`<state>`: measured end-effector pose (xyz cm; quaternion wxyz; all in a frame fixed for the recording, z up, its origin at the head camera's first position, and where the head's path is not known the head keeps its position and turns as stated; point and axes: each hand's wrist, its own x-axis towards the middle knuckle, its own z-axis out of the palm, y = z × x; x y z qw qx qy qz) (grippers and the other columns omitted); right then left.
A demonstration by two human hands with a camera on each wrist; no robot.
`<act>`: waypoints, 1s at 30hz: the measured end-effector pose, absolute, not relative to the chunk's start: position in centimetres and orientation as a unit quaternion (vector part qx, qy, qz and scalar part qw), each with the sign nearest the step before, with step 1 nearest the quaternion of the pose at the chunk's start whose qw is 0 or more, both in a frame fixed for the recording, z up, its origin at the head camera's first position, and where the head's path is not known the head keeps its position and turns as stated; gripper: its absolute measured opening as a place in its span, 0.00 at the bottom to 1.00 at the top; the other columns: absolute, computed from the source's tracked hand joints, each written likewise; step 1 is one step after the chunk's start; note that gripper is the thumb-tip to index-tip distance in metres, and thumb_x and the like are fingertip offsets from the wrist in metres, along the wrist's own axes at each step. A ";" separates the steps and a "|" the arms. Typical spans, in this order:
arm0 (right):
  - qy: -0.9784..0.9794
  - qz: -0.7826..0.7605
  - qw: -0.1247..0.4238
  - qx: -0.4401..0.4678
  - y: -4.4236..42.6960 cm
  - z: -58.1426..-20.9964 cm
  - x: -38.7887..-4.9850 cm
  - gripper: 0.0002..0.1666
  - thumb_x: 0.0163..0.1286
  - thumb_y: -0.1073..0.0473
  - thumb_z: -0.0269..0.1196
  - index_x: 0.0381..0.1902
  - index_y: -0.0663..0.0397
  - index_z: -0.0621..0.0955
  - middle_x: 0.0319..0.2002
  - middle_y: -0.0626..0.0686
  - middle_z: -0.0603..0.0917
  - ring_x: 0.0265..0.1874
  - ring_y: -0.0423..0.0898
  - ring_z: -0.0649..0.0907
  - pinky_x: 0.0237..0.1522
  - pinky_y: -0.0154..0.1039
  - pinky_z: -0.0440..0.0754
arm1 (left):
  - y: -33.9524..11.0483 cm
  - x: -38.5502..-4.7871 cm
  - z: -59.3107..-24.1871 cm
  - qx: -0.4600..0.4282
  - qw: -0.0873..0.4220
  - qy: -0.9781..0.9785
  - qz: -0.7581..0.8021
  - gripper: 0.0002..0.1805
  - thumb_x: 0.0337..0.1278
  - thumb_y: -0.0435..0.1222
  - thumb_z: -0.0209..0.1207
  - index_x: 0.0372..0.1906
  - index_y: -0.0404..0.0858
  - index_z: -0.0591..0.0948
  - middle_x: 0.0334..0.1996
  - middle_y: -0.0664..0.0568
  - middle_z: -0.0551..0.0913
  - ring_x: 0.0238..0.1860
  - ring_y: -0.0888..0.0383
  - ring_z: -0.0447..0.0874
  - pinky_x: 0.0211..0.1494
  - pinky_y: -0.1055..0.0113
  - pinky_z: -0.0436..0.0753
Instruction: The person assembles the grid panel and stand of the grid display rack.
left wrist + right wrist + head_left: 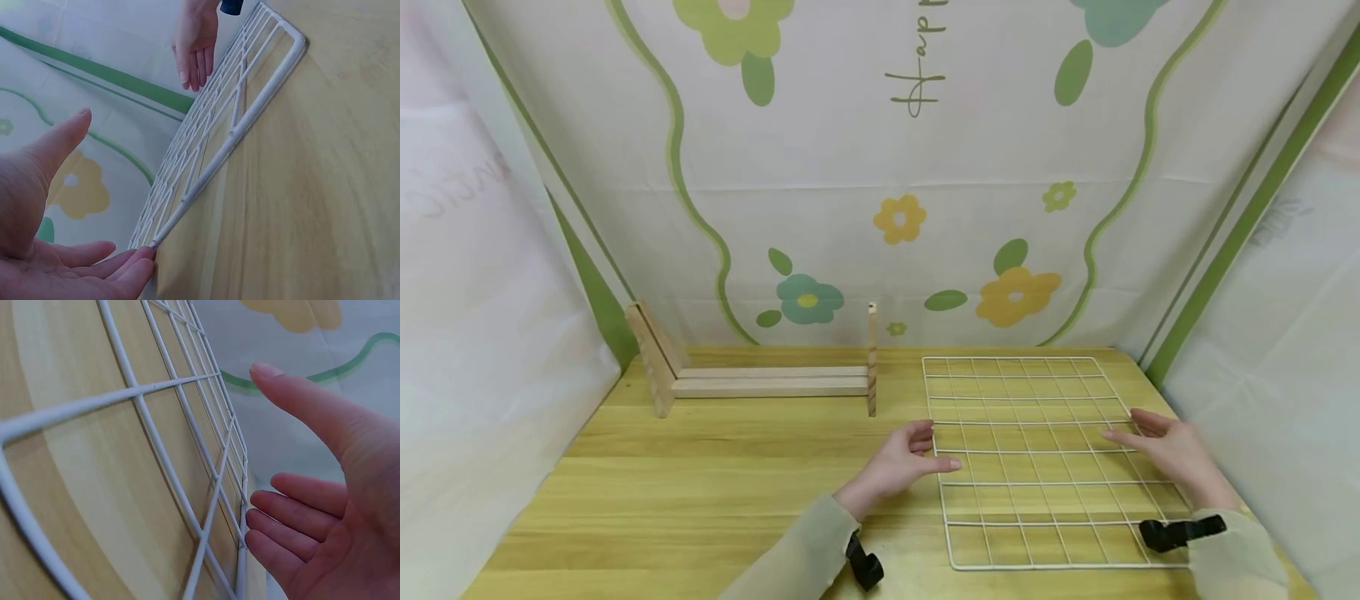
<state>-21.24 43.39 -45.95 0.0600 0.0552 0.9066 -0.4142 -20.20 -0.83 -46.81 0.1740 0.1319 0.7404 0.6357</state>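
Observation:
A white wire grid panel (1037, 482) lies flat on the right part of the wooden table. My left hand (898, 462) is at its left edge, fingertips against the outer wire and thumb spread over the mesh. In the left wrist view, the fingers (128, 269) meet the rim and the thumb stands well apart. At the opposite edge is my right hand (1180, 454), its thumb above the grid. The right wrist view has its fingers (294, 515) loosely extended beside the outer wire, close to or touching it. Neither hand pinches the wire.
A wooden frame (771, 387) with two upright ends and crossbars stands at the back left of the table (700, 483). A white flowered cloth (820, 167) hangs behind, with more cloth at both sides. Black straps (1183, 533) are on the wrists.

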 end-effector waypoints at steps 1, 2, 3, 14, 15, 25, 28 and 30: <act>0.906 -0.415 0.062 0.054 43.2 -45.9 -21.2 0.61 0.69 0.36 0.67 0.78 0.72 0.53 0.74 0.74 0.57 0.71 0.74 0.58 0.66 0.70 0.59 | -1.0 -20.2 -46.8 0.129 0.173 0.741 0.636 0.49 0.56 0.44 0.75 0.75 0.27 0.63 0.71 0.35 0.68 0.68 0.39 0.69 0.69 0.47 0.71; 0.907 -0.414 0.062 0.051 43.1 -45.9 -21.2 0.61 0.69 0.36 0.67 0.78 0.72 0.53 0.74 0.73 0.58 0.71 0.74 0.59 0.66 0.70 0.60 | -1.1 -20.2 -46.8 0.126 0.171 0.741 0.637 0.49 0.56 0.44 0.75 0.75 0.27 0.63 0.71 0.35 0.68 0.68 0.39 0.69 0.69 0.46 0.71; 0.908 -0.413 0.061 0.049 42.9 -45.9 -21.2 0.60 0.69 0.36 0.67 0.78 0.72 0.54 0.74 0.73 0.58 0.71 0.73 0.59 0.66 0.70 0.60 | -1.2 -20.3 -46.8 0.124 0.168 0.743 0.636 0.49 0.56 0.44 0.75 0.75 0.27 0.63 0.71 0.35 0.68 0.68 0.38 0.69 0.69 0.46 0.71; 0.911 -0.407 0.053 0.041 41.9 -45.9 -21.2 0.59 0.68 0.36 0.68 0.77 0.72 0.57 0.72 0.72 0.63 0.70 0.72 0.63 0.65 0.69 0.63 | -1.9 -20.6 -46.9 0.110 0.158 0.745 0.639 0.51 0.54 0.43 0.76 0.75 0.26 0.62 0.72 0.35 0.66 0.68 0.37 0.70 0.68 0.45 0.72; 0.911 -0.406 0.054 0.041 41.8 -45.8 -21.2 0.59 0.68 0.36 0.68 0.77 0.72 0.57 0.72 0.72 0.63 0.70 0.72 0.63 0.65 0.69 0.63 | -1.9 -20.7 -46.9 0.105 0.160 0.742 0.642 0.51 0.54 0.43 0.76 0.75 0.26 0.62 0.72 0.35 0.66 0.67 0.38 0.70 0.68 0.45 0.72; 0.910 -0.408 0.054 0.037 41.7 -45.7 -21.3 0.59 0.68 0.36 0.68 0.77 0.71 0.57 0.73 0.70 0.62 0.71 0.71 0.62 0.66 0.69 0.62 | -1.7 -21.3 -46.5 0.084 0.165 0.733 0.654 0.53 0.49 0.44 0.78 0.76 0.29 0.62 0.70 0.36 0.68 0.68 0.39 0.68 0.70 0.45 0.69; 0.911 -0.408 0.053 0.036 41.7 -45.7 -21.2 0.59 0.68 0.36 0.68 0.77 0.71 0.57 0.73 0.70 0.62 0.71 0.71 0.63 0.66 0.68 0.63 | -1.6 -21.6 -46.5 0.070 0.157 0.723 0.669 0.53 0.50 0.42 0.78 0.76 0.29 0.62 0.68 0.35 0.70 0.67 0.39 0.70 0.69 0.45 0.70; 0.912 -0.404 0.051 0.036 41.6 -45.8 -21.2 0.59 0.68 0.36 0.68 0.77 0.72 0.57 0.73 0.70 0.63 0.70 0.71 0.63 0.65 0.68 0.64 | -1.7 -21.7 -46.6 0.062 0.155 0.712 0.682 0.51 0.51 0.39 0.77 0.75 0.27 0.62 0.67 0.35 0.71 0.66 0.39 0.70 0.69 0.45 0.70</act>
